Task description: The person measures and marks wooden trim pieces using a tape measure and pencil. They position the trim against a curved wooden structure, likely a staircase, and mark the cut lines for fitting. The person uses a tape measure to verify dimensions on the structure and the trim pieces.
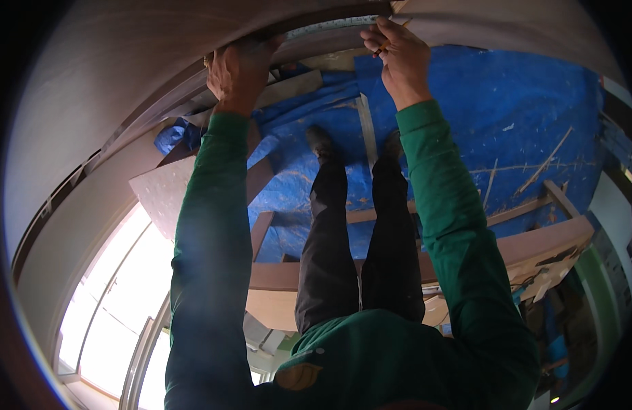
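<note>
Overhead, a pale marked measuring tape runs along a dark brown board edge between my two hands. My left hand is raised and closed at the strip's left end. Its fingertips are in shadow, and most of what lies under them is hidden. At the strip's right end is my right hand, with thumb and fingers pinched together up against the board. A thin orange-yellow pencil sits between those fingers, slanting up to the right.
Blue sheeting, strewn with wood scraps, covers the floor around my shoes. Behind my legs stretches a brown wooden beam or bench. A pale panel leans at the left near a bright window.
</note>
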`<state>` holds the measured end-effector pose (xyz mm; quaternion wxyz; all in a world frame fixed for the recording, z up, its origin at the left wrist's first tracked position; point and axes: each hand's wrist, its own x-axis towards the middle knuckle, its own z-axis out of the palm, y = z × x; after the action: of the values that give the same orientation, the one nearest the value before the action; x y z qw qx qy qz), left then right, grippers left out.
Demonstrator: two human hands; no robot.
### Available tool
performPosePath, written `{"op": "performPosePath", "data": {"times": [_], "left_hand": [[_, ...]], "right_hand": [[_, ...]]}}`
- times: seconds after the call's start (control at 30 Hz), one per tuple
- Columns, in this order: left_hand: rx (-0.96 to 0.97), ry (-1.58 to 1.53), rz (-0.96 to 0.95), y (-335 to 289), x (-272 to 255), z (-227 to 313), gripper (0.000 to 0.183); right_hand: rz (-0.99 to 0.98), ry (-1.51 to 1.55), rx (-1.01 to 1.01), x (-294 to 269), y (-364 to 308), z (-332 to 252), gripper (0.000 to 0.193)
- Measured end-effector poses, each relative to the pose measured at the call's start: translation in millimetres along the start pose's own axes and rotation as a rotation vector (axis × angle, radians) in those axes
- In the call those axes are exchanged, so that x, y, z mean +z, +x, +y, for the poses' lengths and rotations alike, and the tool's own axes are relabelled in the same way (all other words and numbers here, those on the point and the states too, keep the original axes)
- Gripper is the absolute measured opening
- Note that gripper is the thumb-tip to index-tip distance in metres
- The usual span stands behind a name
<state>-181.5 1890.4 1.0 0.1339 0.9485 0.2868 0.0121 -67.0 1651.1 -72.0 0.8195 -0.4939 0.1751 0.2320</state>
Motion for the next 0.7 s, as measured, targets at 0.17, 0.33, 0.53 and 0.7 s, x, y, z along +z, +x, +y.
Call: {"op": "performPosePath", "data": {"times": [0.17, 0.33, 0.53, 0.7], "left_hand": [[0.089, 0.036, -0.035, 10, 8, -11, 0.053], [-0.009, 0.018, -0.044, 12, 4, -4, 0.056], [-0.071, 0.011, -0.084, 18, 8, -4, 0.062], [-0.006, 0.007, -0.052, 23, 22, -19, 0.068]], "right_hand": [[0.041, 0.043, -0.052, 10, -5, -3, 0.023], [0.041, -0.014, -0.049, 9, -4, -4, 0.023], [0.056, -0.014, -0.036, 12, -3, -5, 0.023], [0.051, -0.019, -0.041, 11, -3, -6, 0.022]]}}
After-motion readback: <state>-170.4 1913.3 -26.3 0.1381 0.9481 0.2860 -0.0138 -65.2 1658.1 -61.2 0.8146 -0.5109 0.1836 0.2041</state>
